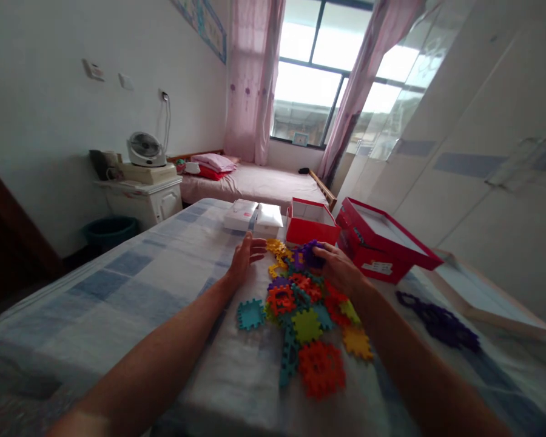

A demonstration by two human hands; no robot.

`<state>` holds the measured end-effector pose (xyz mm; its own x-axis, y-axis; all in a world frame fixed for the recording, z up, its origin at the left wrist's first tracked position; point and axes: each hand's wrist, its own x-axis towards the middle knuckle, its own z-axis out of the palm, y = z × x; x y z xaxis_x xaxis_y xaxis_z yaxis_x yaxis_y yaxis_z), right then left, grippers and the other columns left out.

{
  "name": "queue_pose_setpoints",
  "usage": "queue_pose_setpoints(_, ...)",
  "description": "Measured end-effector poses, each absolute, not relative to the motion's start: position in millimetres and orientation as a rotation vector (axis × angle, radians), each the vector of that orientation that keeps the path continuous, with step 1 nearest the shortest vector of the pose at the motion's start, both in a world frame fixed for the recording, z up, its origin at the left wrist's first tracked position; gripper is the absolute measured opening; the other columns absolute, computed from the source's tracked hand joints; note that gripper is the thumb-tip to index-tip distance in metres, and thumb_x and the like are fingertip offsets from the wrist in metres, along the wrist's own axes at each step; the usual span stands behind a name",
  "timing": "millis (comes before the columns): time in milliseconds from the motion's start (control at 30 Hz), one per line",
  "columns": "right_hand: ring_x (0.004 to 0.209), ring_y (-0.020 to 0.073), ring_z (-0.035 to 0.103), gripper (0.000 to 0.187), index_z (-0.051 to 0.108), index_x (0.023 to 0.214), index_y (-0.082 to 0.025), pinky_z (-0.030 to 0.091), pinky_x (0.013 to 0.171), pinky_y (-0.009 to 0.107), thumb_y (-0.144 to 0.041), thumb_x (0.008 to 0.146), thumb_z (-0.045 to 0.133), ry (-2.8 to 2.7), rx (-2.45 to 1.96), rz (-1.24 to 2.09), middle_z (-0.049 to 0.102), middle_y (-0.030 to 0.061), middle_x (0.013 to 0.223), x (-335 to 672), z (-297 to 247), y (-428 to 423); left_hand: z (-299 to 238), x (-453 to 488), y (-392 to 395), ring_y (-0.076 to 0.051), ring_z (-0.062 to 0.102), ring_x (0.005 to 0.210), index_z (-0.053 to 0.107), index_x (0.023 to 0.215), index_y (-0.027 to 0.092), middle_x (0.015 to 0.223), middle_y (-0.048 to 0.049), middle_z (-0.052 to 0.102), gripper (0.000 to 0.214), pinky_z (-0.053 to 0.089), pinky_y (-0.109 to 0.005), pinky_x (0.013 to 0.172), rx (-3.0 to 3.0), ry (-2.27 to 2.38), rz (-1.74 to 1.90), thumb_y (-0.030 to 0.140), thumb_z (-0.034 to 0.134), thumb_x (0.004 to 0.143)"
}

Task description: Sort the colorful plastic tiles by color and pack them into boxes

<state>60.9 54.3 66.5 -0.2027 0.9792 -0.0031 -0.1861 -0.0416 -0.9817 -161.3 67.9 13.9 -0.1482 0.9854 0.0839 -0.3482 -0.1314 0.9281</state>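
Observation:
A pile of colourful interlocking plastic tiles (307, 315) lies on a blue-checked bedspread (131, 273) in front of me. My left hand (244, 255) rests on the cloth at the pile's left edge, fingers stretched out flat toward yellow pieces (277, 247). My right hand (337, 264) reaches over the far side of the pile and its fingers close on a purple tile (310, 252). A teal tile (250, 314) lies apart to the left, an orange one (321, 367) nearest me.
A small red box (310, 223) and a larger red box (382, 240) stand behind the pile, white boxes (253, 217) to their left. A joined purple strip (439, 318) and a flat white lid (482, 291) lie at right. A nightstand with a fan (144, 149) stands at left.

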Motion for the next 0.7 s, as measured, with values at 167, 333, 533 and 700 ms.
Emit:
queue_pose_setpoints(167, 0.071, 0.0137, 0.062, 0.034, 0.057, 0.098, -0.018, 0.052, 0.069, 0.028, -0.028, 0.067, 0.065, -1.173, -1.279, 1.018, 0.066, 0.0026, 0.085, 165.2, 52.7, 33.8, 14.4, -162.3, 66.8, -0.018, 0.064, 0.076, 0.067, 0.078, 0.013, 0.089, -0.0106, 0.069, 0.061, 0.05, -0.028, 0.068, 0.96, 0.985, 1.524, 0.069, 0.046, 0.071)
queue_pose_setpoints(333, 0.083, 0.0184, 0.062, 0.031, 0.06, 0.096, -0.016, 0.049, 0.079, 0.034, -0.028, 0.068, 0.059, -1.276, -1.719, 0.462, 0.066, 0.0081, 0.094, 257.7, 54.3, 11.1, 11.0, -164.3, 70.3, -0.02, 0.064, 0.079, 0.067, 0.079, 0.013, 0.089, -0.0106, 0.069, 0.061, 0.05, -0.03, 0.068, 1.009, 1.0, 1.504, 0.07, 0.044, 0.071)
queue_pose_setpoints(533, 0.106, 0.0276, 0.056, 0.044, 0.059, 0.11, -0.011, 0.043, 0.091, 0.042, -0.021, 0.068, 0.053, -1.339, -1.998, -0.135, 0.062, 0.0168, 0.107, 285.6, 65.7, -2.4, 10.6, -161.5, 66.1, -0.021, 0.064, 0.077, 0.068, 0.078, 0.013, 0.086, -0.0115, 0.069, 0.065, 0.049, -0.031, 0.068, 1.138, 1.061, 1.473, 0.073, 0.046, 0.069)
queue_pose_setpoints(700, 0.097, 0.0214, 0.061, 0.034, 0.062, 0.106, -0.016, 0.047, 0.087, 0.036, -0.025, 0.077, 0.048, -1.688, -1.702, 0.153, 0.064, 0.0102, 0.107, 219.9, 66.8, -5.1, 10.9, -156.1, 60.9, -0.02, 0.063, 0.074, 0.068, 0.077, 0.013, 0.08, -0.0104, 0.069, 0.06, 0.048, -0.031, 0.067, 1.391, 1.1, 1.367, 0.07, 0.051, 0.068)
